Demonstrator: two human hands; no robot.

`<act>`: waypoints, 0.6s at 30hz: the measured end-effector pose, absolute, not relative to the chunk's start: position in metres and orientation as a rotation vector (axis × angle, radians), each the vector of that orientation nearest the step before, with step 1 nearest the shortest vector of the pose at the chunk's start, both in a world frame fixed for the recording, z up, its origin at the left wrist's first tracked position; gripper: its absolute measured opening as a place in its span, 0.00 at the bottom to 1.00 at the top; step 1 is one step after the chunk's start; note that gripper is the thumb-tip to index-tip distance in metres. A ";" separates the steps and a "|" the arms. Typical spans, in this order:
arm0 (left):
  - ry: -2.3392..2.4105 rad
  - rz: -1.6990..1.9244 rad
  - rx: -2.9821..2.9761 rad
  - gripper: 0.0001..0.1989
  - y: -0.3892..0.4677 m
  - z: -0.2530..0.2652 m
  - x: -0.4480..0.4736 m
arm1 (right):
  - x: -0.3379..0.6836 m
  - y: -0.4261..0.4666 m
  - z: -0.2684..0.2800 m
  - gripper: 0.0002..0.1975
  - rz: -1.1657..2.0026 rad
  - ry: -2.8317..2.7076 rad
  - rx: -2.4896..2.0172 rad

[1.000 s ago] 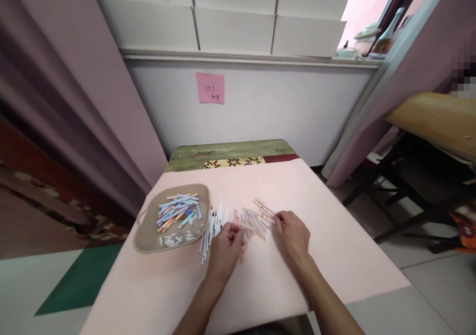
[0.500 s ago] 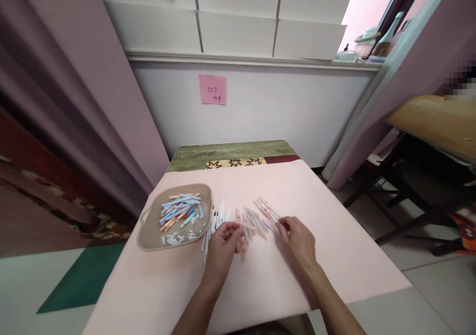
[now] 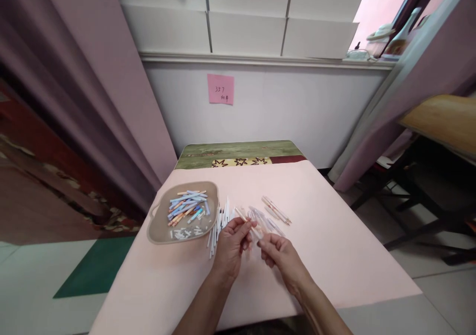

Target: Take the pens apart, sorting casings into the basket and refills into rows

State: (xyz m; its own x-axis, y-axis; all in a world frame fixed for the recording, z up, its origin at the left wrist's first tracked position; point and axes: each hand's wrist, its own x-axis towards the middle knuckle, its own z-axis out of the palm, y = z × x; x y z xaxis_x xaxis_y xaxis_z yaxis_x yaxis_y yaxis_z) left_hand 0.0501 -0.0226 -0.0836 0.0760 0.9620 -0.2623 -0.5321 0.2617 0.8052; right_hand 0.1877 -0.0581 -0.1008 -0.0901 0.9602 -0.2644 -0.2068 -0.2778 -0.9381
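My left hand [image 3: 230, 246] pinches a clear, pale pink pen barrel [image 3: 256, 231] between thumb and fingertips. The thumb and fingers of my right hand [image 3: 282, 258] close on the lower right end of the same barrel, so both hands hold it above the table. Behind my hands lies a loose pile of clear and lilac pen barrels [image 3: 268, 221], partly hidden by my fingers. Thin white pen refills [image 3: 223, 218] are strewn left of that pile. On the right, a few pinkish pens with pointed tips [image 3: 278, 211] rest side by side.
A beige tray [image 3: 158, 231] at the left holds blue and orange pen parts [image 3: 188, 206] and small white pieces [image 3: 184, 233]. Pink paper covers the table [image 3: 334, 255]. A pink note [image 3: 220, 89] hangs on the wall, and a dark chair [image 3: 420, 186] stands at the right.
My right hand has let go of the pen at the right and moved left to the barrel in my left hand. The view has shifted slightly.
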 end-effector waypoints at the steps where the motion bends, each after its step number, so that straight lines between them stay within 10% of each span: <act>1: 0.912 1.242 0.597 0.14 -0.023 -0.083 0.051 | 0.187 -0.058 -0.101 0.22 1.468 -0.939 -1.210; 18: 0.966 1.236 0.631 0.15 -0.023 -0.083 0.057 | 0.184 -0.057 -0.107 0.23 1.477 -0.864 -1.231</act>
State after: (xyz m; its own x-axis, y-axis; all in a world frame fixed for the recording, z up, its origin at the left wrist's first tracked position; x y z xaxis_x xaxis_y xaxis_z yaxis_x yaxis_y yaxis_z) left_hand 0.0567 -0.0231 -0.0830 0.0361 0.9644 -0.2618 -0.4871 0.2458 0.8380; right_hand 0.1843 -0.0567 -0.1072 0.0040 0.9640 -0.2660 -0.2403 -0.2573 -0.9360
